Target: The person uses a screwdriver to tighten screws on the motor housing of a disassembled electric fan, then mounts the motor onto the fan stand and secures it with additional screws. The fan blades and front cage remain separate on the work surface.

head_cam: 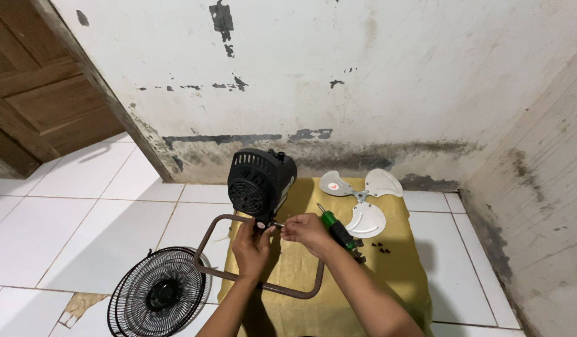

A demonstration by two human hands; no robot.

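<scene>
A black fan motor housing (pixel 261 182) stands on a brown tubular frame (pixel 208 240) over a yellow cloth (pixel 401 274). My left hand (pixel 251 248) reaches up under the housing, fingers pinched at its lower mount. Beside it, my right hand (pixel 307 229) pinches a small part at the same spot, by a short metal pin. A green-handled screwdriver (pixel 334 228) lies on the cloth just behind my right hand. Whether either hand holds a screw is too small to tell.
A white three-bladed fan propeller (pixel 363 195) lies on the cloth's far side, and several small black screws (pixel 381 247) sit right of the screwdriver. A black wire fan grille (pixel 158 293) rests on the white tiled floor at left. Stained walls stand behind and right; a wooden door is far left.
</scene>
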